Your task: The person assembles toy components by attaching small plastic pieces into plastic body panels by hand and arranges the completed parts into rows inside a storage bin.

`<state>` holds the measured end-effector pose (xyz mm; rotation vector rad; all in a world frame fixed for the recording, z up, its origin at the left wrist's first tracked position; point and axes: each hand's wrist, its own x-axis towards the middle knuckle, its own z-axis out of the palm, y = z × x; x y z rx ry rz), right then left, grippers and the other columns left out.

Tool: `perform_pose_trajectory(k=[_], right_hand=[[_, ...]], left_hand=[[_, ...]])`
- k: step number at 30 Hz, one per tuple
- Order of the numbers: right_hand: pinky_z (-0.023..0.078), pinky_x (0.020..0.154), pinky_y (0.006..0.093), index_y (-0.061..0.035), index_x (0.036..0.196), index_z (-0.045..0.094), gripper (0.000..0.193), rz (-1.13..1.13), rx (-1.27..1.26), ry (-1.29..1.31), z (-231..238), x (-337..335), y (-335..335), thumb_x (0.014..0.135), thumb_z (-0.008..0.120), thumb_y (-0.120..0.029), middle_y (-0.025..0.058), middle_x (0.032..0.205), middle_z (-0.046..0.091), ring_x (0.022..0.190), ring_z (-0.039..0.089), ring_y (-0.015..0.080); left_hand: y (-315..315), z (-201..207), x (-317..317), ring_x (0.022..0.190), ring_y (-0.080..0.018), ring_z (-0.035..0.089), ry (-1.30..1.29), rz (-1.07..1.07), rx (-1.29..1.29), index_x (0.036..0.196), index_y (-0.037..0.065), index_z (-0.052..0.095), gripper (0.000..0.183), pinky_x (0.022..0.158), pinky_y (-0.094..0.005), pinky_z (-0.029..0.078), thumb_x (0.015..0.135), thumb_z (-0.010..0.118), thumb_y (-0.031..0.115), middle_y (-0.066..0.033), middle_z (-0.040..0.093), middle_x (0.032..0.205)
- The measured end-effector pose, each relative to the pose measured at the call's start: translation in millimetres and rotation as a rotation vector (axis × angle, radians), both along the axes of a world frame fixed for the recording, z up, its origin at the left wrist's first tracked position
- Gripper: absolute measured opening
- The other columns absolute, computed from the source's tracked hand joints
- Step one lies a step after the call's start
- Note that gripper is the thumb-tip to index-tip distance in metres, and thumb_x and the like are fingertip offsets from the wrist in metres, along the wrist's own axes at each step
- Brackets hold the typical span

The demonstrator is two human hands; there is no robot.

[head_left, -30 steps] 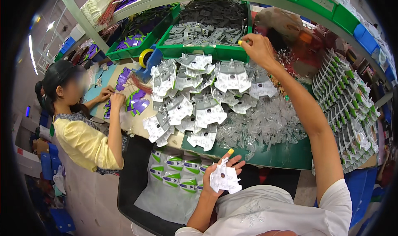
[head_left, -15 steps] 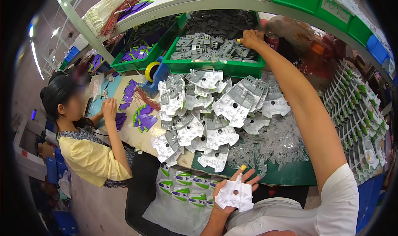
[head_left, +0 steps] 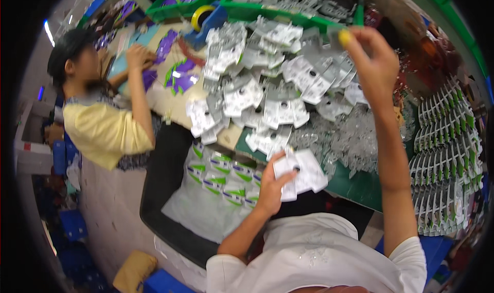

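My left hand (head_left: 270,187) grips a white plastic plate (head_left: 309,174) with a dark round hole, its thumb lying across the top, just in front of the bench edge. Raised over the back right of the bench, my right hand (head_left: 375,56) pinches a grey plastic piece (head_left: 335,35), blurred by motion. A yellow finger cover (head_left: 345,37) shows on one of its fingertips. Between and beyond my hands spreads a heap of white-and-grey plates (head_left: 285,110) of the same sort. Small clear plastic parts (head_left: 352,138) are piled to the right of that heap.
Behind the heap stands a green bin (head_left: 288,16) of grey pieces. Stacked green-edged white parts (head_left: 445,154) rise at the right. On the left, a co-worker (head_left: 105,113) sits by purple-and-green pieces (head_left: 181,76) and a tape dispenser (head_left: 206,28). Green-and-white pieces (head_left: 221,164) lie on plastic sheeting.
My right hand has drawn back from the green bin toward me, now with a grey piece. My left hand has turned and raised its white plate, closing on it. The view has tilted down.
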<state>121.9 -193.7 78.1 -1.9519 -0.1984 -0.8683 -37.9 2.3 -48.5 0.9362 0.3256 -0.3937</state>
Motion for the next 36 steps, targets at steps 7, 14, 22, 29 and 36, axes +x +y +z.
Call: perform_pose_trajectory(k=[7,14,22,29,36], right_hand=[[0.040,0.088,0.0410,-0.0037,0.077,0.059,0.013,0.250,-0.234,0.051,-55,-104,22,0.066,0.068,-0.002,0.0057,0.079,0.061,0.079,0.059,0.0215],[0.045,0.066,0.0242,0.0009,0.085,0.060,0.012,0.418,0.025,0.464,-48,-118,10,0.073,0.063,-0.001,0.0039,0.078,0.061,0.074,0.057,0.0099],[0.040,0.052,0.0170,-0.0013,0.097,0.062,0.021,0.369,0.489,0.572,-42,-16,-7,0.079,0.062,-0.013,-0.0021,0.074,0.059,0.061,0.051,0.0029],[0.038,0.038,0.0208,0.0008,0.098,0.062,0.031,0.055,-0.042,0.482,-23,55,-26,0.083,0.058,-0.027,0.0036,0.054,0.057,0.040,0.049,0.0072],[0.048,0.068,0.0331,-0.0045,0.094,0.065,0.029,-0.091,-0.481,0.109,-4,182,-42,0.077,0.059,-0.028,0.0137,0.081,0.066,0.076,0.065,0.0249]], left_hand=[[-25,13,12,0.080,-0.0078,0.055,-0.348,0.044,0.173,0.114,-0.004,0.047,0.036,0.072,-0.0225,0.045,0.080,0.057,0.003,-0.0052,0.060,0.093],[-33,12,0,0.077,-0.0075,0.054,-0.600,0.117,0.489,0.110,-0.004,0.053,0.032,0.067,-0.0222,0.044,0.089,0.053,0.020,-0.0059,0.063,0.086],[-1,35,21,0.106,-0.0298,0.054,-0.378,-0.150,-0.274,0.137,0.008,0.023,0.057,0.081,-0.0336,0.049,0.094,0.027,0.044,-0.0198,0.047,0.124],[24,-26,-7,0.091,-0.0189,0.057,-0.155,-0.073,-0.258,0.120,0.004,0.045,0.042,0.070,-0.0274,0.048,0.094,0.036,0.035,-0.0121,0.058,0.104],[45,-43,-33,0.085,-0.0166,0.056,-0.027,0.037,-0.308,0.120,0.002,0.045,0.038,0.065,-0.0258,0.045,0.093,0.039,0.028,-0.0113,0.058,0.101]])
